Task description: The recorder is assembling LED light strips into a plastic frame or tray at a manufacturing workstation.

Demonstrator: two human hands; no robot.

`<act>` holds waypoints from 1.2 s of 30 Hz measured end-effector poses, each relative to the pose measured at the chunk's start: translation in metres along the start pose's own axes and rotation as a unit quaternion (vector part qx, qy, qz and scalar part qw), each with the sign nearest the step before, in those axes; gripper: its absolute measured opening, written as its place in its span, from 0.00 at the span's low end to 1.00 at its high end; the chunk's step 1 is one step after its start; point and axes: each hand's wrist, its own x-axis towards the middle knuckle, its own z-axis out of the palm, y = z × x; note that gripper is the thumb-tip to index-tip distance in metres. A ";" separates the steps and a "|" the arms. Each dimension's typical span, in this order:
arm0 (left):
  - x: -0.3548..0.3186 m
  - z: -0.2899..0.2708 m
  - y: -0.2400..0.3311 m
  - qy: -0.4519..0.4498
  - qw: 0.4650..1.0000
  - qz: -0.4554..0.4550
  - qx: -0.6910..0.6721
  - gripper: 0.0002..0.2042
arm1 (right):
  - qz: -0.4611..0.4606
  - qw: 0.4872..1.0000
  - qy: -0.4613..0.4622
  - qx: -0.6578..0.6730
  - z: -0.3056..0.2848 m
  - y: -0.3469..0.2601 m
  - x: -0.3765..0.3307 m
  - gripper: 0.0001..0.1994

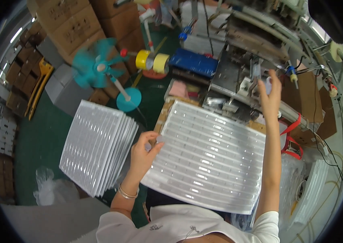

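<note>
A wide white ribbed plastic tray [208,156] lies in front of me, its long rows holding small clear pieces. My left hand [142,152] is at the tray's left edge, fingers curled round small translucent pieces [160,139] whose exact kind I cannot make out. Reaching far to the right, my right hand [272,95] is beside the metal press machine [236,77]. Between its thumb and fingers shows another pale translucent piece [268,86]. Small metal fixtures [230,106] sit on the machine bed, just beyond the tray.
Left of the tray stands a stack of similar white trays [94,146]. Behind it are a teal fan [100,67] and cardboard boxes [72,24]. Yellow tape rolls [151,60] and a blue flat block [194,62] are near the machine. Red straps [292,125] hang at right.
</note>
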 end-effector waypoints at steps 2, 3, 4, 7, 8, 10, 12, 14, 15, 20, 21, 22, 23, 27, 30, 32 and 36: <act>-0.014 -0.014 -0.004 0.002 0.998 0.007 0.060 0.12 | 0.037 0.997 -0.010 0.073 -0.014 -0.019 -0.020 0.23; -0.024 -0.022 -0.004 -0.002 0.992 0.040 0.116 0.12 | 0.034 0.994 -0.025 0.100 -0.021 -0.034 -0.032 0.21; -0.031 -0.025 0.000 -0.012 0.989 0.065 0.136 0.12 | 0.050 0.989 -0.081 0.116 -0.031 -0.049 -0.047 0.19; -0.046 -0.026 -0.017 -0.048 0.976 0.126 0.170 0.13 | 0.042 0.955 -0.253 0.150 -0.036 -0.085 -0.095 0.15; -0.053 -0.025 -0.019 -0.063 0.964 0.148 0.210 0.13 | 0.041 0.929 -0.332 0.158 -0.036 -0.101 -0.110 0.15; -0.065 -0.022 -0.024 -0.100 0.941 0.185 0.266 0.14 | -0.055 0.886 -0.419 0.192 -0.031 -0.121 -0.142 0.16; -0.073 -0.020 -0.033 -0.129 0.927 0.205 0.286 0.13 | -0.120 0.850 -0.465 0.218 -0.031 -0.149 -0.166 0.17; -0.079 -0.021 -0.038 -0.157 0.911 0.230 0.304 0.12 | -0.156 0.817 -0.509 0.219 -0.032 -0.165 -0.189 0.18; -0.081 -0.023 -0.042 -0.196 0.890 0.212 0.353 0.11 | -0.156 0.820 -0.505 0.220 -0.030 -0.170 -0.201 0.18; -0.093 -0.024 -0.035 -0.215 0.878 0.186 0.385 0.11 | -0.268 0.799 -0.526 0.115 -0.020 -0.189 -0.233 0.16; -0.095 -0.022 -0.031 -0.190 0.889 0.189 0.372 0.12 | -0.271 0.793 -0.532 0.119 -0.018 -0.190 -0.234 0.15; -0.096 -0.020 -0.028 -0.165 0.899 0.192 0.357 0.13 | -0.268 0.795 -0.531 0.118 -0.018 -0.189 -0.233 0.15; -0.096 -0.016 -0.032 -0.167 0.899 0.195 0.355 0.13 | -0.213 0.799 -0.534 0.178 -0.018 -0.185 -0.231 0.15; -0.092 -0.005 -0.040 -0.243 0.875 0.306 0.286 0.13 | -0.041 0.818 -0.504 0.273 -0.035 -0.171 -0.179 0.17; -0.082 0.000 -0.041 -0.356 0.819 0.363 0.267 0.15 | 0.031 0.874 -0.413 0.254 -0.046 -0.138 -0.144 0.16; -0.077 -0.002 -0.041 -0.344 0.813 0.373 0.287 0.15 | 0.072 0.888 -0.380 0.247 -0.061 -0.117 -0.132 0.15; -0.068 -0.011 -0.028 -0.379 0.820 0.332 0.272 0.19 | 0.154 0.916 -0.302 0.214 -0.085 -0.073 -0.120 0.10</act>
